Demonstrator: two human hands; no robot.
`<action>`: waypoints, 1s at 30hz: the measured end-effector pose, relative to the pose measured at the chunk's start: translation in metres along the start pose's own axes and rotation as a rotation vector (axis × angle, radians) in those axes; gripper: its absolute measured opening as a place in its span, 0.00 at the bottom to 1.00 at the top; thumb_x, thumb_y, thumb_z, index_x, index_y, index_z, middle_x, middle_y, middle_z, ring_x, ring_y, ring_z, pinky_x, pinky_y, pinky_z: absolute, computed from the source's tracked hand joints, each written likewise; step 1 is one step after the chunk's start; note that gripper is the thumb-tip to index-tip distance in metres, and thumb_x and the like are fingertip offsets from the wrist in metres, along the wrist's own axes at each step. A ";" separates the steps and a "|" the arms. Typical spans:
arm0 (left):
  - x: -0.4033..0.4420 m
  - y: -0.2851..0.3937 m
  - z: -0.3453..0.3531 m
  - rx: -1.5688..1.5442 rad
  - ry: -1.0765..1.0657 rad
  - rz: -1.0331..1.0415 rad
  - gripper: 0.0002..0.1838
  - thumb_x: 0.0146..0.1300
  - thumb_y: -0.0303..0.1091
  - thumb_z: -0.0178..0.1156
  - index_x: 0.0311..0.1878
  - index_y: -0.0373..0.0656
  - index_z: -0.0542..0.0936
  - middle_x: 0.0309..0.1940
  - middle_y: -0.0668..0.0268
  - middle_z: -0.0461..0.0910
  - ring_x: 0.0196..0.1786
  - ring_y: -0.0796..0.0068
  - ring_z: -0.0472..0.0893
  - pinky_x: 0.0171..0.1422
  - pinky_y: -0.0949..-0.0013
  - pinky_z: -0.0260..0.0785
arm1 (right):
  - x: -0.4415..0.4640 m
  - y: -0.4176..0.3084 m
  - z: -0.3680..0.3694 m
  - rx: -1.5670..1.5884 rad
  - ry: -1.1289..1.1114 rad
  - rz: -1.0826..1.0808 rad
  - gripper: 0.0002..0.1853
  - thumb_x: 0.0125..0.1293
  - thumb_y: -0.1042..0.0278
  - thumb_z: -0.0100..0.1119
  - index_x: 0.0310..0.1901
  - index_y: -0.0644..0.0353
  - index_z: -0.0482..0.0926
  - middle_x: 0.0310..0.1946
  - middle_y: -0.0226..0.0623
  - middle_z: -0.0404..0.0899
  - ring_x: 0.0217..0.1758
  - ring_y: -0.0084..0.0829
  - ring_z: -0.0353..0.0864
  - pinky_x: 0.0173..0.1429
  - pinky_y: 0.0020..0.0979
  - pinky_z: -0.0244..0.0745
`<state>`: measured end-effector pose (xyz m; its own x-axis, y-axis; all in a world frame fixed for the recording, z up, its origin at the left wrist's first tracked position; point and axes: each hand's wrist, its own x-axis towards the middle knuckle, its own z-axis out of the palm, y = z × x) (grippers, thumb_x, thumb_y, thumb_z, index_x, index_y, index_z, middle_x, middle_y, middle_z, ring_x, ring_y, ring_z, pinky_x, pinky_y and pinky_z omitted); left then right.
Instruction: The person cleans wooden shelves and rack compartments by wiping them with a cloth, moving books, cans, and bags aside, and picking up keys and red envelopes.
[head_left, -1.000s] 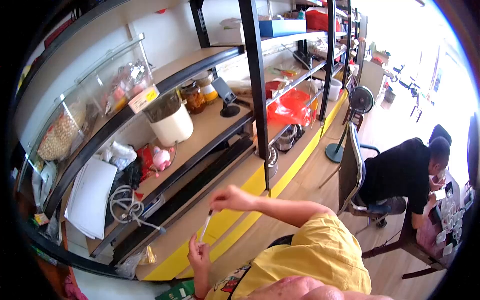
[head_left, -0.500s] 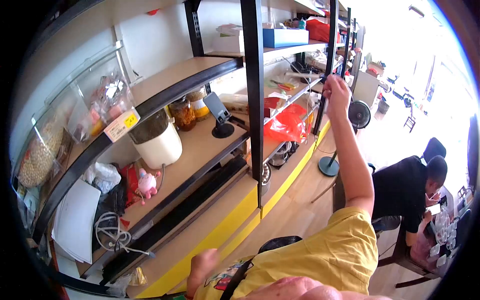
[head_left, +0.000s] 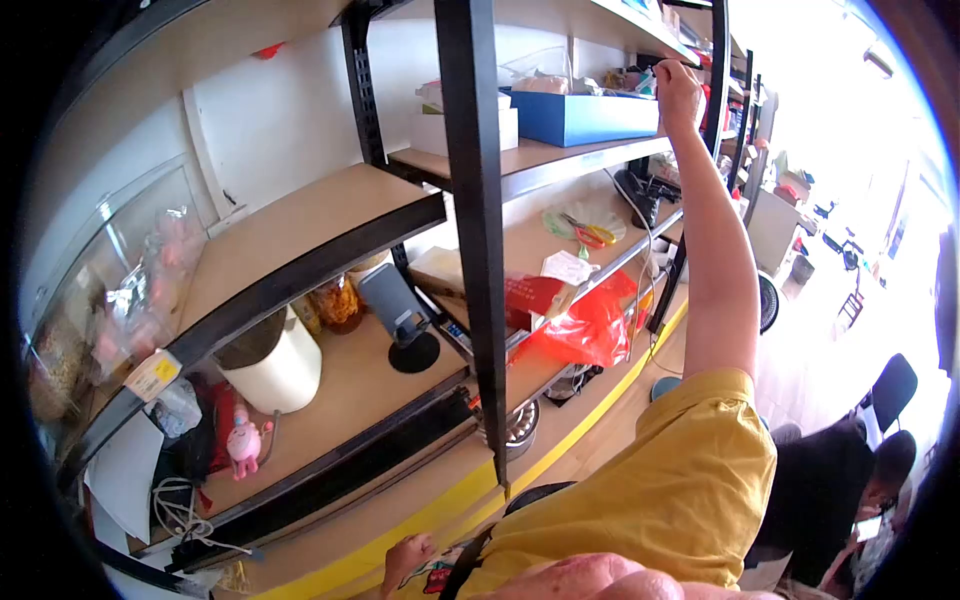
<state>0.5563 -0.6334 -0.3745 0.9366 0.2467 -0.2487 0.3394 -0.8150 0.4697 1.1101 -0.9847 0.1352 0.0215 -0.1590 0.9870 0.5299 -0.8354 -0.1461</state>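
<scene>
My right hand point(head_left: 680, 95) is raised at the end of an outstretched arm, beside the right end of a blue box point(head_left: 585, 120) on the upper shelf. Its fingers are pinched together, with a small dark bit at the fingertips that I cannot make out. My left hand point(head_left: 408, 556) is low at my side, below the shelf's yellow edge, its fingers curled closed and nothing showing in them. Left of the blue box stands a white box point(head_left: 465, 130). On the shelf underneath lie scissors point(head_left: 588, 232) and a red plastic bag point(head_left: 590, 325).
A black shelf post point(head_left: 470, 220) stands between the bays. The left bay holds a phone stand point(head_left: 395, 310), a cream bin point(head_left: 270, 365), a pink toy point(head_left: 243, 445) and a white cable point(head_left: 180, 515). At right, a person in black point(head_left: 815, 490) sits looking down.
My right hand has risen from beside the lower shelf to the height of the blue box, still pinched. The view has shifted closer to the shelves. My left hand stays low.
</scene>
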 end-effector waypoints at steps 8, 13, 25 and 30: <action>0.032 0.018 0.048 -0.158 -0.075 0.047 0.20 0.60 0.52 0.55 0.47 0.49 0.78 0.34 0.58 0.79 0.39 0.56 0.79 0.41 0.57 0.72 | 0.001 0.054 0.081 -0.239 -0.412 -0.173 0.08 0.62 0.62 0.51 0.38 0.52 0.79 0.38 0.41 0.79 0.41 0.45 0.80 0.44 0.42 0.76; 0.015 0.080 0.029 -0.072 0.156 0.038 0.15 0.61 0.46 0.52 0.42 0.45 0.77 0.34 0.56 0.79 0.38 0.52 0.78 0.41 0.55 0.71 | -0.002 0.130 0.140 0.091 -0.652 -0.219 0.21 0.69 0.62 0.33 0.57 0.51 0.74 0.53 0.48 0.74 0.57 0.41 0.74 0.62 0.35 0.66; -0.031 0.080 0.058 -0.054 0.047 -0.212 0.15 0.61 0.41 0.54 0.44 0.40 0.73 0.35 0.54 0.76 0.40 0.55 0.78 0.41 0.53 0.70 | -0.008 0.145 0.167 -0.064 -0.919 -0.144 0.24 0.72 0.58 0.30 0.62 0.62 0.65 0.62 0.42 0.65 0.65 0.36 0.63 0.69 0.36 0.53; -0.074 0.053 0.069 -0.166 0.141 -0.218 0.16 0.60 0.40 0.54 0.46 0.40 0.73 0.34 0.54 0.76 0.41 0.54 0.77 0.42 0.52 0.69 | -0.019 0.098 0.108 -0.057 -0.560 -0.067 0.23 0.71 0.60 0.31 0.61 0.65 0.66 0.60 0.45 0.66 0.62 0.38 0.65 0.69 0.36 0.55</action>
<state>0.4996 -0.7310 -0.3893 0.8390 0.4862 -0.2442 0.5325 -0.6412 0.5526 1.2527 -1.0065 0.1091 0.4440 0.1865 0.8764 0.4998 -0.8634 -0.0695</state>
